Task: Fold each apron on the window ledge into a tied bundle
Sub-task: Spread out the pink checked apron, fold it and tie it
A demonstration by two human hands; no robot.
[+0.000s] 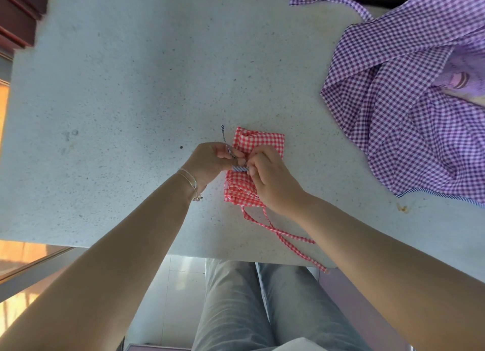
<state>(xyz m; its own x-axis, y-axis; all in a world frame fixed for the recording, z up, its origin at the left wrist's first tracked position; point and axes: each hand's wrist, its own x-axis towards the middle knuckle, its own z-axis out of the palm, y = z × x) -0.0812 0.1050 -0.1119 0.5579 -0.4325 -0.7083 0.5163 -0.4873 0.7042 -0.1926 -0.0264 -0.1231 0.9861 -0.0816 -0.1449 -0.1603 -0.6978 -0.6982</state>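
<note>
Head view: your left hand [210,159] and right hand [270,177] each pinched the striped tie [240,168] crosswise over the folded red gingham apron [258,140], whose long axis ran away from you.

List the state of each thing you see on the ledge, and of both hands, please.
Red apron: folded small, being tied.
Blue striped strap: across the fold, pinched by both hands.
Red straps: loose.
Purple apron: unfolded, crumpled.
Left hand: pinching.
Right hand: pinching.
</note>
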